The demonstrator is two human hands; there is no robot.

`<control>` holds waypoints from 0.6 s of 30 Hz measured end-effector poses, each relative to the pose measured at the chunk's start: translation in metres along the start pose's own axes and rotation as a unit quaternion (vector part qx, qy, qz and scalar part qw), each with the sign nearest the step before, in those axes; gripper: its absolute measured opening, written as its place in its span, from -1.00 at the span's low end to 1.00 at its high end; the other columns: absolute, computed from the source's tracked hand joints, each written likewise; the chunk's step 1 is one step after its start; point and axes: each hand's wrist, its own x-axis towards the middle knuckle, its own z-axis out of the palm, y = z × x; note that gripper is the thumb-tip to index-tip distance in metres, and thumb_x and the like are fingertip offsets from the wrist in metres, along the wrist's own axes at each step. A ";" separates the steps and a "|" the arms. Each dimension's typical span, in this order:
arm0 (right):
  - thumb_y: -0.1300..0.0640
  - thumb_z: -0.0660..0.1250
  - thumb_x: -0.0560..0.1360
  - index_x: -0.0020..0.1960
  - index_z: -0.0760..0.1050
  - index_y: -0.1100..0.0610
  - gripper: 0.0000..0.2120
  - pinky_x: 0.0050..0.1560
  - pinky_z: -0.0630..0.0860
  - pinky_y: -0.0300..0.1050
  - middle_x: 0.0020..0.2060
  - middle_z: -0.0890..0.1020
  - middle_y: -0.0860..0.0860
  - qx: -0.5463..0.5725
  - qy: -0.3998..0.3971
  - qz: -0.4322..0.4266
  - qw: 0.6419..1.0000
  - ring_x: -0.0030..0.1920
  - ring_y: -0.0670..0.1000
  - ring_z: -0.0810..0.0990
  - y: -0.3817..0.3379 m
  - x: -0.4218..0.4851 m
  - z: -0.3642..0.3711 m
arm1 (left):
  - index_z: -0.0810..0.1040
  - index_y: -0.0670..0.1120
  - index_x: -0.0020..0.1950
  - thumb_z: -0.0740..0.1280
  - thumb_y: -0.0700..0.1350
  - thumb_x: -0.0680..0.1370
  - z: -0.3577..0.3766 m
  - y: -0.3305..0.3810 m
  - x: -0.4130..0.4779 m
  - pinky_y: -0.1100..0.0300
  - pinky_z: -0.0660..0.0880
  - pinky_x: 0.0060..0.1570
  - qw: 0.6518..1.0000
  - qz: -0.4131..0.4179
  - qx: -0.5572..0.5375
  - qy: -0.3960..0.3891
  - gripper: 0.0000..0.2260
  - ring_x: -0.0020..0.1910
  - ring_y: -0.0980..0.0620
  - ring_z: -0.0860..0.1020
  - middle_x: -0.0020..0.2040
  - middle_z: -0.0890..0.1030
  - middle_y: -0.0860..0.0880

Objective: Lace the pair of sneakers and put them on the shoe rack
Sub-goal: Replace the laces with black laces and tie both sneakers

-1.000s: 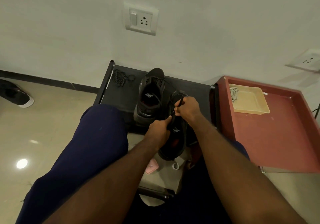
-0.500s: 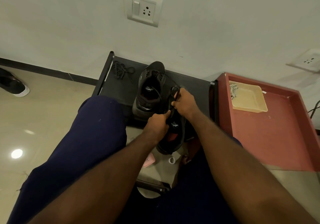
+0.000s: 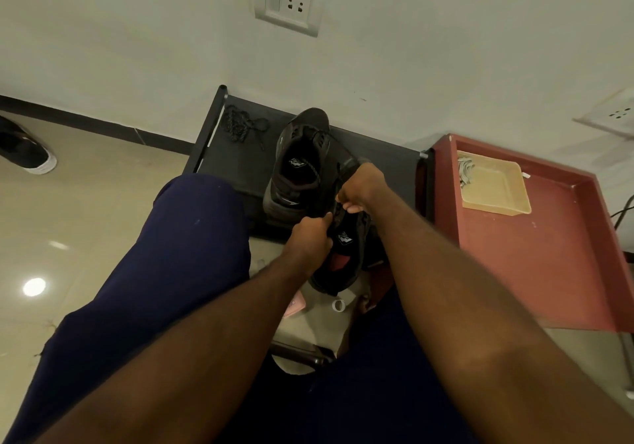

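Black sneaker (image 3: 346,248) held at the shoe rack's (image 3: 240,169) front edge, both hands on its upper.
Left hand (image 3: 308,234) and right hand (image 3: 360,186) have their fingers curled, pinching the sneaker near its eyelets; whether a lace sits in either pinch I cannot tell. Second sneaker (image 3: 298,169) stands on the rack's top; a loose lace (image 3: 240,126) lies near its left rear corner.

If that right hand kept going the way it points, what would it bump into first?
Probably the second sneaker, standing on the rack just beyond the right hand, which pinches the lace of the held sneaker. Depth is unclear, so it might pass over instead.
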 end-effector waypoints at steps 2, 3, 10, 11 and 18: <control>0.32 0.38 0.55 -0.22 0.49 0.30 -0.82 -0.31 0.63 -0.15 -0.43 0.60 0.13 -0.008 -0.032 0.023 0.999 -0.36 0.00 0.58 -0.002 -0.002 0.001 | 0.31 -0.08 0.54 0.25 -0.21 0.56 0.002 -0.001 -0.002 -0.05 0.53 0.14 1.000 0.002 -0.001 0.007 -0.48 0.14 -0.26 0.57 0.18 0.59 -0.24; 0.32 0.35 0.56 -0.22 0.47 0.29 -0.82 -0.35 0.61 -0.18 -0.45 0.59 0.12 -0.008 -0.039 0.034 0.999 -0.37 -0.01 0.56 -0.003 -0.002 0.002 | 0.31 -0.08 0.53 0.26 -0.21 0.56 0.003 -0.002 -0.003 -0.06 0.53 0.14 1.000 0.003 -0.002 0.010 -0.48 0.14 -0.27 0.56 0.18 0.59 -0.24; 0.34 0.25 0.62 -0.15 0.47 0.26 -0.83 -0.47 0.51 -0.23 -0.25 0.56 0.10 0.036 -0.052 0.053 0.997 -0.31 -0.05 0.53 0.001 -0.005 0.002 | 0.28 -0.03 0.55 0.24 -0.21 0.58 0.002 -0.001 -0.006 -0.06 0.55 0.13 1.000 0.005 -0.009 0.013 -0.48 0.14 -0.23 0.57 0.18 0.59 -0.21; 0.32 0.23 0.63 -0.15 0.47 0.25 -0.82 -0.49 0.52 -0.25 -0.25 0.55 0.08 0.024 -0.067 0.057 0.996 -0.31 -0.06 0.52 0.001 -0.008 0.000 | 0.28 -0.03 0.56 0.24 -0.20 0.58 0.003 -0.001 -0.006 -0.06 0.55 0.13 1.000 0.005 -0.006 0.014 -0.47 0.15 -0.24 0.56 0.19 0.59 -0.21; 0.34 0.33 0.58 -0.23 0.44 0.26 -0.79 -0.35 0.61 -0.18 -0.30 0.56 0.11 0.022 -0.036 0.027 0.999 -0.32 -0.02 0.57 0.006 -0.009 0.006 | 0.27 -0.02 0.56 0.24 -0.18 0.58 0.003 -0.002 -0.004 -0.07 0.55 0.12 1.000 0.005 0.010 0.017 -0.47 0.15 -0.24 0.56 0.18 0.58 -0.22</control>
